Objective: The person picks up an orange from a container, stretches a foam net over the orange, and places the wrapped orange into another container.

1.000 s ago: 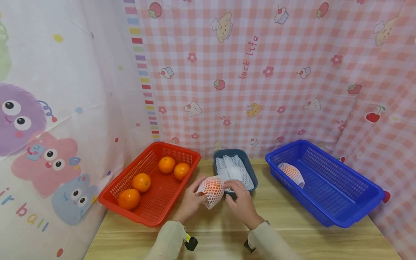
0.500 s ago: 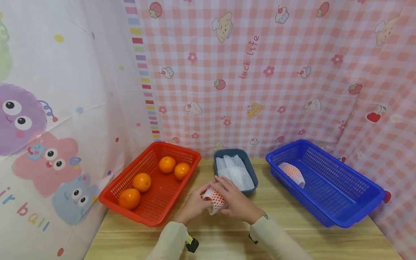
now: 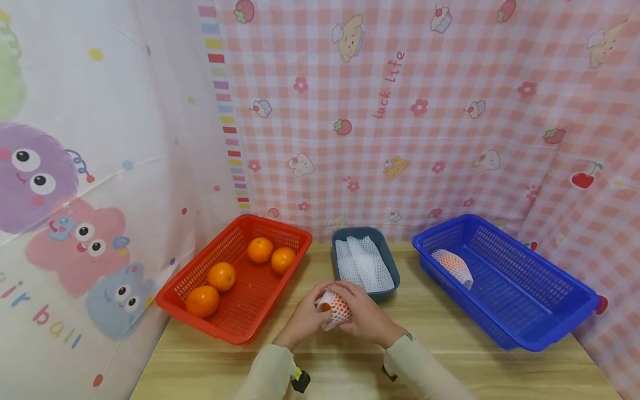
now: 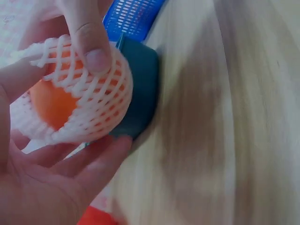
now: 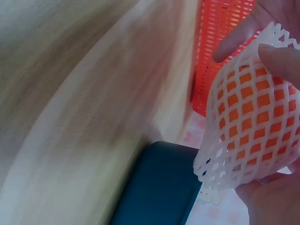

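Note:
An orange [image 3: 336, 309] in a white foam net sleeve [image 5: 248, 126] is held between both hands above the table. My left hand [image 3: 306, 316] grips it from the left, its fingers curved round the net. From the right, my right hand [image 3: 367, 315] holds the same fruit, with fingers over its top. In the left wrist view bare orange peel [image 4: 54, 105] shows through the sleeve's opening. Behind the hands stands a dark teal basket [image 3: 395, 280] with several flat white foam nets [image 3: 364, 264] in it.
At the left, a red basket [image 3: 235, 328] holds several bare oranges [image 3: 202, 301]. A blue basket [image 3: 520, 300] at the right holds one netted orange [image 3: 452, 266]. The wooden table [image 3: 360, 366] meets a checked cloth [image 3: 320, 100] behind.
My right hand has moved left from the net's edge and closed over the fruit's top and right side. The left hand keeps its hold. The view has shifted slightly.

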### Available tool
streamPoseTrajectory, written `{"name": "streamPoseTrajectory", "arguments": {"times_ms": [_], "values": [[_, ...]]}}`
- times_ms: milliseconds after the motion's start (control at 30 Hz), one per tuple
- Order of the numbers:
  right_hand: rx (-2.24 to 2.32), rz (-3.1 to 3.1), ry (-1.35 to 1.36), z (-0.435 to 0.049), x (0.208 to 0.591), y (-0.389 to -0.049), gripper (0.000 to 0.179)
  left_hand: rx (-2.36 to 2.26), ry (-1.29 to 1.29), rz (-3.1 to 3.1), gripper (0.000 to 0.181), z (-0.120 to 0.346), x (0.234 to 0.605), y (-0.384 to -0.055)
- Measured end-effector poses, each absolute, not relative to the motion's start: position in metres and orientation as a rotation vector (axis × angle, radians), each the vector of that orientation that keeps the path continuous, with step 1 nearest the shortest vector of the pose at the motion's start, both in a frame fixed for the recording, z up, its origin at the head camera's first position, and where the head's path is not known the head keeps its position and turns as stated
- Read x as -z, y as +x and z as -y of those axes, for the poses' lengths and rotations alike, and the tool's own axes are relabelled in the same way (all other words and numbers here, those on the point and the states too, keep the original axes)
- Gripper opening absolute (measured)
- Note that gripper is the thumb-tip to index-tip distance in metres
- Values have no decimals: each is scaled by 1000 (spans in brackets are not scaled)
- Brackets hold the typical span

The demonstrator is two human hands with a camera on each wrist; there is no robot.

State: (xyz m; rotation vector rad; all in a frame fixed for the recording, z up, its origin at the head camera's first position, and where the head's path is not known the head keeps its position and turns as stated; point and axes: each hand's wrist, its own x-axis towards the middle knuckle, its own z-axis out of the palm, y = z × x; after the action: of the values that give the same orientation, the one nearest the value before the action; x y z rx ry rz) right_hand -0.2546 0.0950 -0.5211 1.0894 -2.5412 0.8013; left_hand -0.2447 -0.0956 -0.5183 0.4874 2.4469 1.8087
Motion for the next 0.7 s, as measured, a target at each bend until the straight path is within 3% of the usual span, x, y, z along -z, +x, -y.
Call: {"name": "streamPoseTrajectory", "arguments": {"times_ms": [300, 700], "values": [[-883, 2551, 990, -102, 523, -254, 82, -1285, 614, -3161, 53, 127, 492, -255], [-915, 2643, 926, -105, 526, -251, 82, -1201, 111, -3223, 65, 168, 502, -260]]}}
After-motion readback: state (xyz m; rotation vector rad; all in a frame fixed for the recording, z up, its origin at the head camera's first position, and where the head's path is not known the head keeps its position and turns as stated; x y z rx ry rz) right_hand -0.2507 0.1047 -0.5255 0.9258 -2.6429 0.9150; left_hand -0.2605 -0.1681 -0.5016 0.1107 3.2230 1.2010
